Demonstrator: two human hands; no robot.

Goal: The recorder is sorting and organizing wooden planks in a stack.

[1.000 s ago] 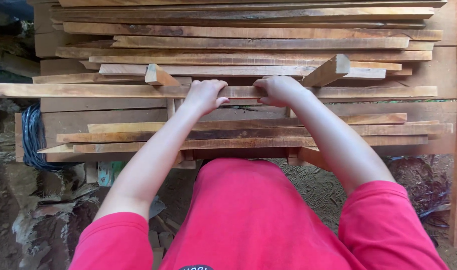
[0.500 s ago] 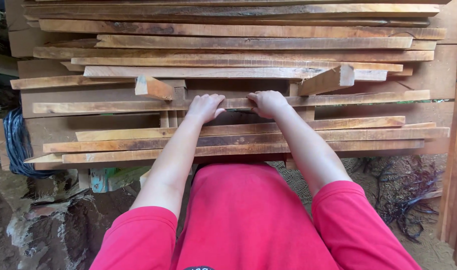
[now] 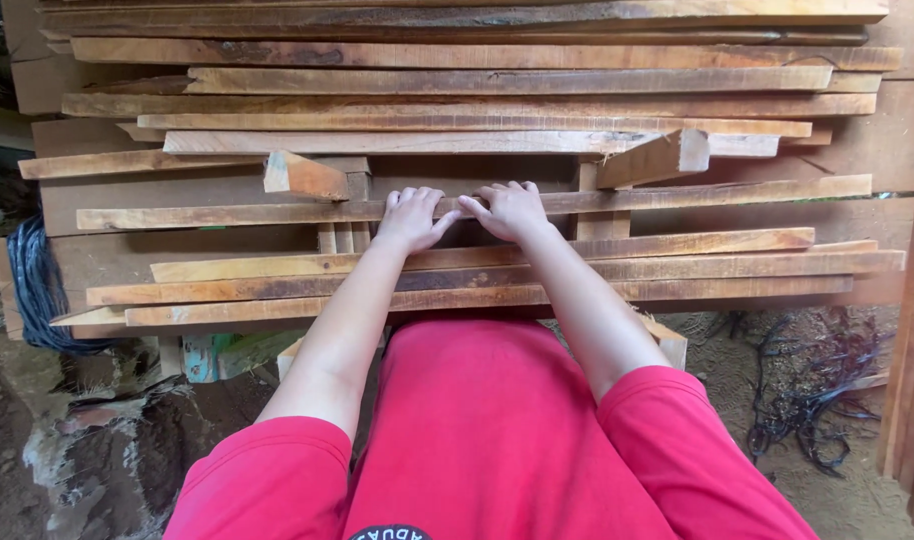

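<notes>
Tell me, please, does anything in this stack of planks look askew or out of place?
Yes. Two short offcut blocks sit crooked on the stack: one left of the left hand, one up right of the right hand. Both lie angled across planks that otherwise run level. The plank ends are also ragged, not flush.

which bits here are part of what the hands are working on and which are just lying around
In hand:
- left hand, flat on the long plank
- right hand, beside it on the same plank
- long plank across the stack

Lying about:
- short angled offcut
- second offcut
- blue coiled cord at the left
- dark tangled roots on the ground
</notes>
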